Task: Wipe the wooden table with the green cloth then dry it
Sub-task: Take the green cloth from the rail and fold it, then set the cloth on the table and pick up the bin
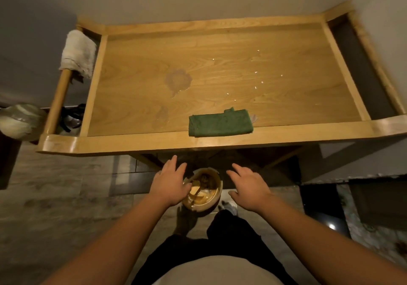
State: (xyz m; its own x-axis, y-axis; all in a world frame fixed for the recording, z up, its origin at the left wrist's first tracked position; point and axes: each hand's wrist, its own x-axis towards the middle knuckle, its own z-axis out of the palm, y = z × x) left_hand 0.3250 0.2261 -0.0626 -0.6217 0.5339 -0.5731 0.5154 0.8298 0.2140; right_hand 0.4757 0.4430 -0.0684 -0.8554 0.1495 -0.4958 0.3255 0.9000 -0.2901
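Note:
The wooden table [220, 48] has a raised rim and fills the upper half of the view. A folded green cloth [220, 123] lies at its near edge, right of centre. A brown wet stain [178, 80] marks the middle of the top, and several small white crumbs [256, 72] are scattered to the right. A white cloth [78, 53] hangs over the left side rail. My left hand [170, 182] and my right hand [248, 185] hover below the table's near edge, fingers spread, holding nothing.
A small round bin [203, 193] with scraps inside stands on the floor between my hands. A white bag [19, 120] sits at the far left. Dark items [71, 117] lie under the left rail. Walls close in behind and to the right.

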